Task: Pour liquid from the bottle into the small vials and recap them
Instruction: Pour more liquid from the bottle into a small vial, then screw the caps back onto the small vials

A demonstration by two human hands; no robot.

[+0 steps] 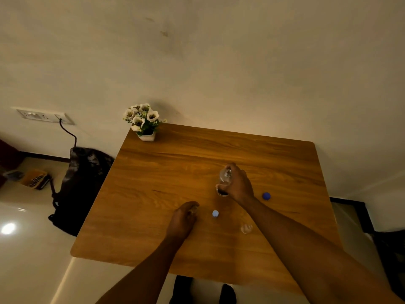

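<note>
My right hand [237, 185] grips a clear bottle [225, 177] with its mouth uncapped. The bottle stands nearly upright near the middle of the wooden table [166, 172]. A dark blue cap [266, 195] lies on the table just right of that hand. My left hand [183, 218] is curled on the table to the near left, its fingers closed around a small clear vial [194, 208] that is mostly hidden. Between my hands sits a small vial with a light blue cap [215, 213]. Another clear vial [246, 228] with no cap stands beside my right forearm.
A small white pot of flowers [143, 122] stands at the table's far left corner, against the wall. A dark backpack [81, 185] leans on the floor left of the table, under a wall socket [43, 116]. The table's near edge is close to my body.
</note>
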